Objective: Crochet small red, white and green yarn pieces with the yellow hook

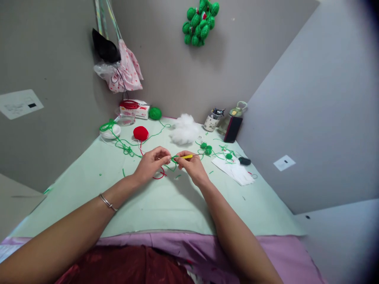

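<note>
Near the middle of the table, my left hand [152,162] pinches a small piece of green yarn work [173,158] between thumb and fingers. On its right side, my right hand [190,165] holds a crochet hook with a yellow handle [187,156], whose tip meets the green yarn between the hands. The exact stitch is too small to make out. Green yarn trails left toward a loose tangle [128,150]. A red yarn strand [160,176] lies on the table just below the hands.
Behind stand a red yarn ball [141,133], a green yarn ball [155,113], white stuffing [185,130], a decorated tin [211,122] and a phone [233,129]. White paper [233,169] and small green balls [208,150] lie right. Green knitted pieces [200,23] hang on the wall.
</note>
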`<state>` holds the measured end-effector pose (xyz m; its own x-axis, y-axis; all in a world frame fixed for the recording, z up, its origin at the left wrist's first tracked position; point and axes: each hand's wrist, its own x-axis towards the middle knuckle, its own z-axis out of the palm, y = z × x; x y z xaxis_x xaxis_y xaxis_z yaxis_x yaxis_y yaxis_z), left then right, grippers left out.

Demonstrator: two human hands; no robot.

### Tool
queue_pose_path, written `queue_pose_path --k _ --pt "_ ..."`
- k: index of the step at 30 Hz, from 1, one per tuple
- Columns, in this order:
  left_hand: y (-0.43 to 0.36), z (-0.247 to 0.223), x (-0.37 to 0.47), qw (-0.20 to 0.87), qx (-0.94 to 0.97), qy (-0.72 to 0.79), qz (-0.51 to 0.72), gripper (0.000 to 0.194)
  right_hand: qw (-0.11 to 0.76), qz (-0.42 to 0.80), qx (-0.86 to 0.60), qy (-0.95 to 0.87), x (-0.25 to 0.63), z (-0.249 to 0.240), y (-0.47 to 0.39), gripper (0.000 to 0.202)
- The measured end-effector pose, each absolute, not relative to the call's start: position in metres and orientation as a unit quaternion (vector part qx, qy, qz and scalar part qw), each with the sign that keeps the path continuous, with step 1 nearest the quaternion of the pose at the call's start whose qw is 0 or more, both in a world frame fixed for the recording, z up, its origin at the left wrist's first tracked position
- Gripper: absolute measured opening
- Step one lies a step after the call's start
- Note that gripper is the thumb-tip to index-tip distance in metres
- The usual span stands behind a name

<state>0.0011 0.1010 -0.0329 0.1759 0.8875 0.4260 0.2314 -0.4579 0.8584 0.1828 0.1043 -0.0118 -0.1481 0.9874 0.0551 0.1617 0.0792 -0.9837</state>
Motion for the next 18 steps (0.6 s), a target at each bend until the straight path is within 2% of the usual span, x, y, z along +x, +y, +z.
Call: queue_pose_path --k 10,14,18 --pt "0.0932 -0.0332 0.0029 0.290 0.711 0.401 0.500 0.005 0.426 0.468 -0.477 -0.610 0.1769 -0.0139 0.1012 0.014" --pt "0.0935 -0.0304 0.0042 0.336 0.675 0.411 0.513 0.006 0.434 0.463 -0.467 -0.616 0.1745 -0.0117 0.0987 0.019" --pt "0.0990 -0.0261 0.0031 0.410 0.615 0.408 0.536 0.015 0.461 0.448 -0.455 -0.616 0.1735 -0.0103 0.0975 0.019"
